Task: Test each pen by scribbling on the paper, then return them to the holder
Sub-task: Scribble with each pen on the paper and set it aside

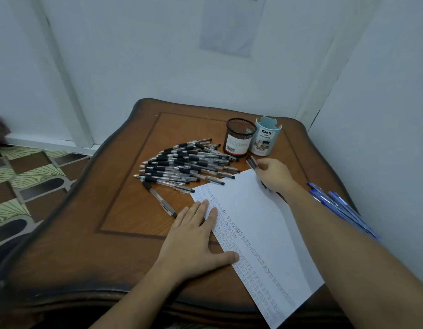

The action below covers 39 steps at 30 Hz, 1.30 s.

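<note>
Containers: two stand side by side and touching at the far right of the wooden table (125,252). The black mesh holder (240,138), on the left, is upright and has a white label with a barcode. Through its open mouth I see only the mesh of its far wall. The pale blue organizer (265,138), on the right, is upright and printed "DIY". I cannot tell what is inside it from this angle.

Pens: a pile of black pens (186,162) lies fanned on the table left of the mesh holder, its near end overlapping the top edge of the paper (258,224). One lone pen (159,198) lies apart, just in front of the pile. The blue pens (343,207) lie in a loose bunch at the table's right edge, beyond my right forearm.

Paper: it lies at an angle across the near right of the table. Rows of small scribbles run down its left side.

Right hand (274,174): the fingers are curled round one black pen (252,162). It sits at the paper's far corner, just in front of the two containers. The pen's free end points towards the foot of the mesh holder.

Left hand (196,238): it lies flat with straight fingers close together and the thumb spread. Fingertips and thumb press on the paper's scribbled left edge, with the palm over the wood.
</note>
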Each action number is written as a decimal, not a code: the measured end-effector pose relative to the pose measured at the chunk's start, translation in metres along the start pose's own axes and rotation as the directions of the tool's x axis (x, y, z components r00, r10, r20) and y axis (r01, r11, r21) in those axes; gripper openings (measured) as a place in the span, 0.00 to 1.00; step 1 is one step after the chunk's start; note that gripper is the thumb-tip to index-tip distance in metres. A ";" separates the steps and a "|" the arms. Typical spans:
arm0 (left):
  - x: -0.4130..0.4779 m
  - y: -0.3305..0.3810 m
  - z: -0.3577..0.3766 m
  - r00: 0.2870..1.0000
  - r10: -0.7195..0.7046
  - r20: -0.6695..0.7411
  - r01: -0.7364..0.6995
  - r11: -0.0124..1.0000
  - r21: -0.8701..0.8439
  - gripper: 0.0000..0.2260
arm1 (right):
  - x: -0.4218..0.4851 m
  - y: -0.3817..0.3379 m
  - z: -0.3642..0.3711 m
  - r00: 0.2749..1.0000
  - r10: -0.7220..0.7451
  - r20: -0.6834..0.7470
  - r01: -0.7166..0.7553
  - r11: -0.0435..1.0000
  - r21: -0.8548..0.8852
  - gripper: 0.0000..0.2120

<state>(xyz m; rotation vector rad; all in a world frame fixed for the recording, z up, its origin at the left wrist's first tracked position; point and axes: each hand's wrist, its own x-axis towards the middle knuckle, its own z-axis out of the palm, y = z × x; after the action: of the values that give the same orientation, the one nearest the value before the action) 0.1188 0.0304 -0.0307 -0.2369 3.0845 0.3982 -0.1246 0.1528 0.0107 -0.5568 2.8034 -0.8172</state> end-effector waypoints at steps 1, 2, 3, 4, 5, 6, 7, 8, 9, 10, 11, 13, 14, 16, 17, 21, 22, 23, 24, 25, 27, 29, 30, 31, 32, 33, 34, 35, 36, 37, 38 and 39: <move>0.000 0.000 0.001 1.000 0.000 -0.002 0.000 1.000 -0.002 0.50 | -0.001 -0.001 0.003 0.998 -0.035 -0.058 0.029 0.995 -0.095 0.14; 0.000 0.000 0.001 1.000 0.000 -0.002 0.000 1.000 -0.004 0.50 | -0.003 -0.003 0.006 0.987 -0.106 -0.121 0.082 0.979 -0.187 0.12; 0.001 0.000 0.002 1.000 0.000 -0.001 0.000 1.000 -0.004 0.50 | -0.007 -0.007 0.010 0.965 -0.208 -0.156 0.170 0.959 -0.228 0.10; 0.001 0.000 0.002 1.000 0.000 -0.001 0.000 1.000 -0.002 0.50 | -0.011 -0.013 0.015 0.940 -0.309 -0.141 0.277 0.938 -0.209 0.06; 0.001 -0.001 0.002 1.000 -0.001 -0.004 0.001 1.000 -0.001 0.50 | -0.016 -0.019 0.020 0.920 -0.383 -0.087 0.369 0.918 -0.143 0.03; 0.001 -0.001 0.002 1.000 0.000 -0.007 0.000 1.000 -0.002 0.50 | -0.023 -0.027 0.025 0.908 -0.419 -0.016 0.417 0.906 -0.068 0.03; 0.001 -0.001 0.002 1.000 0.001 -0.009 -0.001 1.000 -0.005 0.50 | -0.028 -0.033 0.032 0.906 -0.420 0.057 0.422 0.907 -0.018 0.05; 0.001 -0.001 0.002 1.000 0.002 -0.010 -0.002 1.000 -0.012 0.50 | -0.033 -0.038 0.038 0.905 -0.412 0.102 0.415 0.910 -0.009 0.08; 0.000 -0.001 0.001 1.000 0.004 -0.012 -0.004 1.000 -0.019 0.50 | -0.034 -0.040 0.044 0.909 -0.401 0.117 0.406 0.913 -0.030 0.09; 0.000 -0.001 0.001 1.000 0.005 -0.014 -0.005 1.000 -0.023 0.50 | -0.035 -0.041 0.049 0.913 -0.394 0.105 0.400 0.915 -0.044 0.08; 0.000 -0.001 0.000 1.000 0.005 -0.015 -0.006 1.000 -0.021 0.50 | -0.037 -0.042 0.051 0.917 -0.390 0.085 0.394 0.918 -0.044 0.05; 0.000 0.000 0.000 1.000 0.003 -0.010 -0.003 1.000 -0.018 0.50 | -0.038 -0.043 0.050 0.919 -0.388 0.068 0.391 0.920 -0.031 0.02; 0.000 0.000 0.000 1.000 0.002 -0.006 -0.002 1.000 -0.014 0.50 | -0.037 -0.042 0.047 0.924 -0.376 0.071 0.377 0.926 -0.009 0.02; 0.001 -0.001 0.001 1.000 0.000 -0.003 0.000 1.000 -0.004 0.52 | -0.040 -0.040 0.038 0.949 -0.312 0.040 0.302 0.939 0.162 0.03; 0.002 -0.001 0.002 1.000 0.000 -0.003 0.000 1.000 0.000 0.53 | -0.044 -0.040 0.032 0.968 -0.252 0.009 0.236 0.919 0.316 0.02; 0.002 -0.002 0.003 1.000 0.010 -0.007 -0.010 1.000 -0.009 0.56 | -0.064 -0.036 0.009 1.000 0.016 -0.015 0.007 0.435 0.901 0.03; 0.001 -0.001 0.003 1.000 0.009 -0.009 -0.009 1.000 -0.015 0.56 | -0.070 -0.033 0.006 0.999 0.044 0.000 -0.013 0.303 0.953 0.04; 0.001 -0.001 0.003 1.000 0.006 -0.008 -0.006 1.000 -0.017 0.55 | -0.075 -0.032 0.002 0.998 0.060 0.013 -0.025 0.198 0.980 0.05; 0.001 -0.001 0.003 1.000 0.004 -0.007 -0.004 1.000 -0.013 0.54 | -0.080 -0.030 0.000 0.997 0.070 0.018 -0.026 0.117 0.993 0.05; 0.001 -0.002 0.004 1.000 0.003 -0.005 -0.003 1.000 -0.010 0.54 | -0.084 -0.030 -0.002 0.997 0.074 0.016 -0.021 0.064 0.998 0.06; 0.001 -0.002 0.004 1.000 0.003 -0.007 -0.003 1.000 -0.006 0.52 | -0.091 -0.030 -0.005 0.997 0.081 -0.013 0.006 0.081 0.997 0.07; 0.002 -0.002 0.005 1.000 0.003 -0.011 -0.003 1.000 -0.001 0.53 | -0.095 -0.029 -0.007 0.997 0.068 -0.031 0.021 0.146 0.989 0.10; 0.002 -0.002 0.005 1.000 0.002 -0.011 -0.002 1.000 0.003 0.54 | -0.096 -0.029 -0.007 0.998 0.055 -0.026 0.016 0.173 0.985 0.11; 0.002 -0.002 0.005 1.000 0.000 -0.009 0.000 1.000 0.006 0.55 | -0.097 -0.029 -0.007 0.999 0.039 -0.020 0.012 0.198 0.980 0.12; 0.002 -0.002 0.005 1.000 -0.001 -0.007 0.001 1.000 0.008 0.55 | -0.099 -0.028 -0.007 1.000 0.025 -0.013 0.007 0.217 0.976 0.11; 0.003 -0.001 0.005 1.000 -0.001 -0.003 0.001 1.000 0.008 0.55 | -0.101 -0.029 -0.007 1.000 0.017 -0.004 0.000 0.226 0.974 0.10; 0.003 -0.001 0.004 1.000 -0.002 0.000 0.002 1.000 0.007 0.56 | -0.103 -0.029 -0.007 1.000 0.013 0.006 -0.009 0.225 0.974 0.09; 0.003 -0.001 0.004 1.000 -0.003 0.003 0.003 1.000 0.005 0.56 | -0.104 -0.029 -0.008 1.000 0.009 0.013 -0.014 0.225 0.974 0.08; 0.003 -0.001 0.004 1.000 -0.003 0.003 0.003 1.000 0.003 0.56 | -0.106 -0.028 -0.008 1.000 -0.001 0.012 -0.011 0.224 0.975 0.07; 0.003 -0.001 0.004 1.000 -0.003 0.001 0.003 1.000 0.002 0.56 | -0.108 -0.028 -0.008 1.000 -0.023 0.006 0.000 0.224 0.975 0.06; 0.003 -0.001 0.004 1.000 -0.003 -0.003 0.003 1.000 0.000 0.55 | -0.110 -0.027 -0.009 0.999 -0.046 -0.002 0.012 0.231 0.973 0.08; 0.003 -0.002 0.005 1.000 -0.002 -0.006 0.002 1.000 0.000 0.55 | -0.111 -0.025 -0.009 0.998 -0.059 -0.009 0.023 0.236 0.972 0.10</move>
<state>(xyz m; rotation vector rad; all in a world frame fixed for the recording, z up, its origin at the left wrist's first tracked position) 0.1165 0.0296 -0.0360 -0.2422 3.0903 0.3983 -0.0179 0.1818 0.0377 -0.3467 1.5845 -2.2366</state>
